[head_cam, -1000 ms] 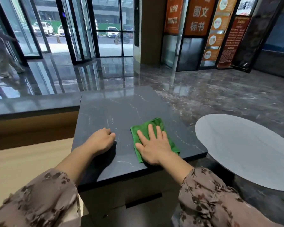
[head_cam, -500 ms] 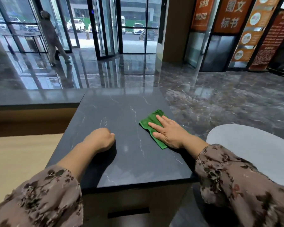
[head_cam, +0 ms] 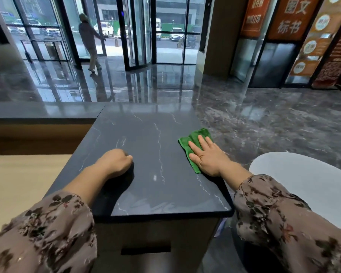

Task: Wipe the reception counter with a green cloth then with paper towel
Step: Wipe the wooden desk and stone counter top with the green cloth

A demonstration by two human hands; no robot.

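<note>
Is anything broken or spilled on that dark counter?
Nothing stands out. The white lines on the counter look like stone pattern, not cracks. Faint smeary streaks show near its front edge. The green cloth sits under the right hand.

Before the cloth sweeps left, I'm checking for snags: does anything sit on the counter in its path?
Only the person's own left hand, resting as a fist on the counter, left of the green cloth that the right hand presses flat near the right edge. Nothing else visible lies between them.
</note>
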